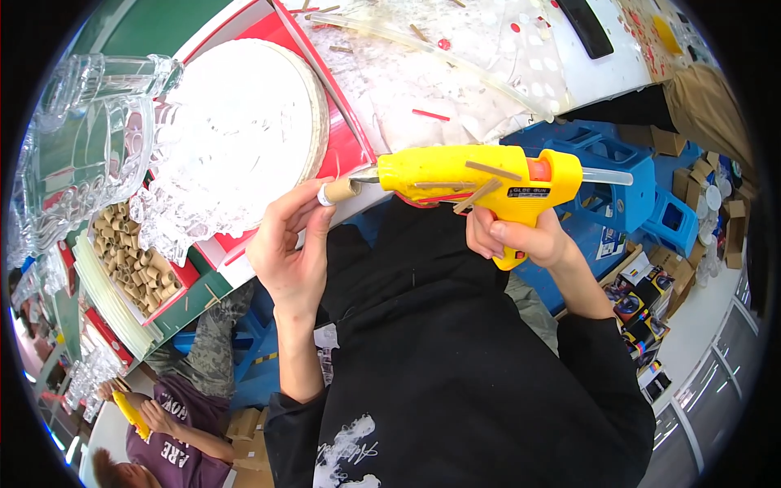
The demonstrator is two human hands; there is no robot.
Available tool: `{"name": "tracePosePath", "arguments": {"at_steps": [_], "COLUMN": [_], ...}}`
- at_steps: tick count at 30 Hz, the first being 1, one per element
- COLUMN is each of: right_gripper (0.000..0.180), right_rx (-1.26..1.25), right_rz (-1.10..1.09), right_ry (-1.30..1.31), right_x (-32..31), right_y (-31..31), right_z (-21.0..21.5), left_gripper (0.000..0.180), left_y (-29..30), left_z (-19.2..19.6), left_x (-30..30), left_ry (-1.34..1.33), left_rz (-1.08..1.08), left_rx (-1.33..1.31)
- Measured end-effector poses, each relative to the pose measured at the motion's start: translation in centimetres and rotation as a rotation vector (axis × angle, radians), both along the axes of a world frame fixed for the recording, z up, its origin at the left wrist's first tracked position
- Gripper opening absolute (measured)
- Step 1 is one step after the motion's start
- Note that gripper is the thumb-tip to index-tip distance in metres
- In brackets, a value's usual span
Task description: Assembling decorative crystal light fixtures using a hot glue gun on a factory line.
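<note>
My right hand [521, 236] is wrapped round the handle of a yellow glue gun [455, 172]. A clear glue stick [606, 176] juts out of its back end, and a few brown strips cling to its side. Between the thumb and fingers of my left hand [293, 240] is a short brown cardboard tube [342, 191] with a whitish band at its left end. The gun's metal nozzle points left and is right at the tube's open end; whether they touch I cannot tell.
Beside my left hand stands a red box [346, 114] with a round white disc [252, 106] and clear plastic pieces [163, 207]. Another box holds several cardboard tubes [134, 264]. A dark phone [584, 28] lies at the far right. Blue stools [614, 183] stand below; a co-worker [183, 415] sits lower left.
</note>
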State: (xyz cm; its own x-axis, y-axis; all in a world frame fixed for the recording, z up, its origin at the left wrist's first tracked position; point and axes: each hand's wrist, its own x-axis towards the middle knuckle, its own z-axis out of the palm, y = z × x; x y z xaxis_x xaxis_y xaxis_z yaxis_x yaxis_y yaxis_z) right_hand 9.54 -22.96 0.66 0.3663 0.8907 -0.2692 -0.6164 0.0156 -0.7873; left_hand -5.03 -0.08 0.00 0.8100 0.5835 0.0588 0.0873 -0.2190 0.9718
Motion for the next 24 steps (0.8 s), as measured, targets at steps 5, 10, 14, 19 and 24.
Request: {"name": "tracePosePath", "arguments": {"at_steps": [5,10,14,19,24], "right_gripper": [0.025,0.022,0.014,0.011,0.011], "right_rx": [-0.016,-0.057,-0.07,-0.066,-0.082], "right_rz": [0.006,-0.015,-0.016,-0.015,-0.038], "right_ry": [-0.026,-0.006,0.011,0.007,0.008], "right_x": [0.2,0.0,-0.4,-0.5,-0.6], "right_y": [-0.3,-0.7,-0.8,-0.5,-0.3], "right_z": [-0.2,0.3,0.8,1.3,1.6], "left_gripper": [0.025,0.025,0.025,0.026,0.026], "left_y": [0.1,0.1,0.1,0.1,0.0], "left_z": [0.0,0.1,0.0,-0.1,-0.1], "left_x": [-0.1,0.0,-0.1,-0.1,-0.1], "left_ry": [-0.01,-0.008,-0.005,-0.002,-0.003], "left_rz": [-0.007,-0.003,-0.002,-0.003,0.003], "left_rx": [0.005,0.008,0.007,0.017,0.02]}}
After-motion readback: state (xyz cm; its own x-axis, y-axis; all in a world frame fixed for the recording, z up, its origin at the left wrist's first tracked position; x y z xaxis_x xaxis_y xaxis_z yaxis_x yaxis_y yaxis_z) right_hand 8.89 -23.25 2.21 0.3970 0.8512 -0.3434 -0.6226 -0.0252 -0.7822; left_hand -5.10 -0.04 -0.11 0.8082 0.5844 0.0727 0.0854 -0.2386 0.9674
